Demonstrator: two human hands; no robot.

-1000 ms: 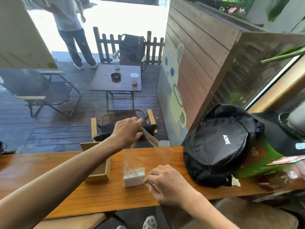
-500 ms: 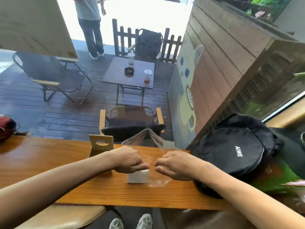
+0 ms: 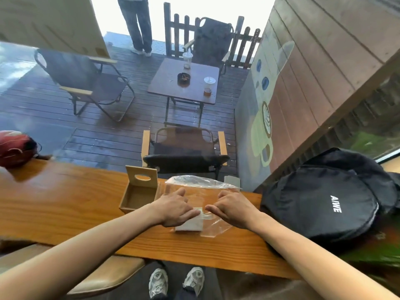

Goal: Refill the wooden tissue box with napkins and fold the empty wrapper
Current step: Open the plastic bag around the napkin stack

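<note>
A clear plastic wrapper [image 3: 201, 185] lies flat on the wooden counter [image 3: 65, 204], with a small white stack of napkins [image 3: 190, 224] inside its near end. My left hand [image 3: 175, 210] presses on the wrapper and napkins from the left, fingers curled. My right hand [image 3: 230, 210] presses the wrapper from the right, fingertips close to the left hand's. The wooden tissue box [image 3: 138, 195] stands open just left of my left hand, its inside bare and its lid with the oval slot raised at the back.
A black backpack [image 3: 324, 204] fills the counter to the right. A red bag [image 3: 15, 148] sits at the far left edge. Beyond the counter is a glass pane, with deck chairs, a small table and a standing person outside. My shoes show below the counter.
The wrapper, held up open a second ago, now lies flat on the counter. Both hands came down onto it and closed in together over the napkins. The camera tilted down.
</note>
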